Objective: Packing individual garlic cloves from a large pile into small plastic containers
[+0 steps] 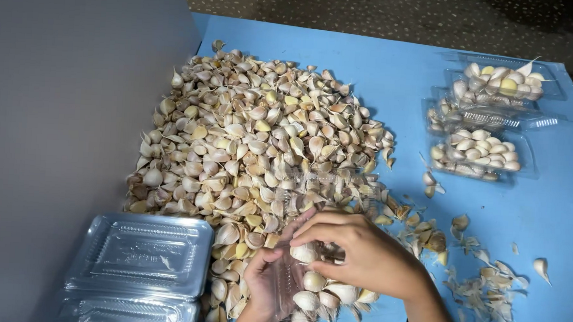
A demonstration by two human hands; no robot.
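Garlic clove [304, 252] is sitting pinched between the fingertips of the right hand [360, 253], its long axis lying roughly across the view with the narrower end seeming to point left, though the fingers are hiding much of it. Directly under that pinch, the left hand [268, 281] is cupping a clear plastic container [288, 279], palm up and fingers curled around its wall, with several cloves already lying inside. Beyond the grip, away from the person, a large heap of unpeeled cloves [255, 140] is spreading over the blue table [558, 214]. Left of the holding hand, empty clear lidded trays [141, 254] are stacked. Far off to the right of the pinch, filled trays [488, 116] are resting together, loose papery skins [489, 289] are scattered nearer, and speckled floor [373, 9] is showing past the table's far edge.
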